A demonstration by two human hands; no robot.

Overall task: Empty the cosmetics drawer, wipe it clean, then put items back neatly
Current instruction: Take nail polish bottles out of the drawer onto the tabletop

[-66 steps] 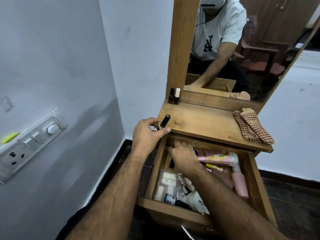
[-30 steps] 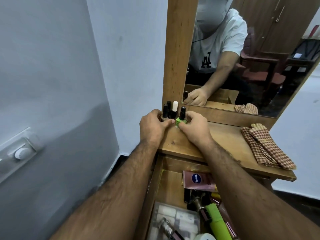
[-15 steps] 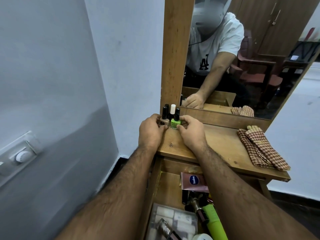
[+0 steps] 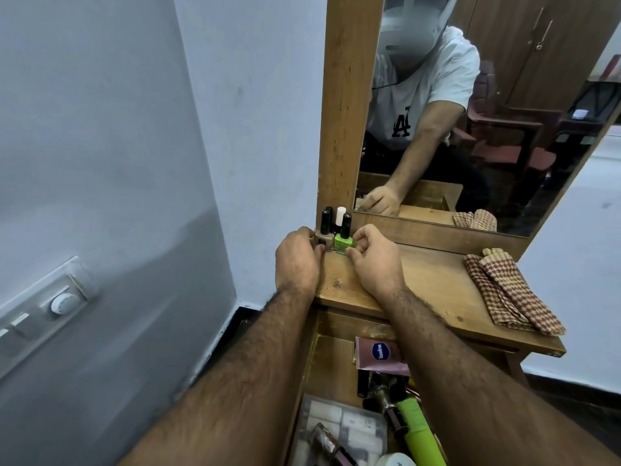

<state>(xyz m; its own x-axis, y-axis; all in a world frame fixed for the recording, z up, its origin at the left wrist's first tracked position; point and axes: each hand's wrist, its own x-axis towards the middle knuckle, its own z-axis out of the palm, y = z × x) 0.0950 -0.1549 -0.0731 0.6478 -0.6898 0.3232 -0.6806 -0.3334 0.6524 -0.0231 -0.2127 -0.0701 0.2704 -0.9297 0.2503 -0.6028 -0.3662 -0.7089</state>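
Head view: left hand [image 4: 297, 264] holds the beige glass nail-polish bottle [image 4: 322, 242]; right hand [image 4: 376, 262] pinches the green one [image 4: 343, 243]. Emptying is underway; next, let go and reach back into the wooden drawer [image 4: 331, 361].

**Wooden surface under the mirror**

I see a wooden surface [image 4: 420, 284] carrying four nail polish bottles in its far left corner. The beige bottle [image 4: 323, 242] stands upright at my left grip [image 4: 297, 260], the green bottle [image 4: 343, 242] upright just beside it, at my right grip [image 4: 374, 260]. Two more bottles [image 4: 340, 215] stand directly behind them. Well to the right of the right grip lies a folded checked cloth [image 4: 510, 294].
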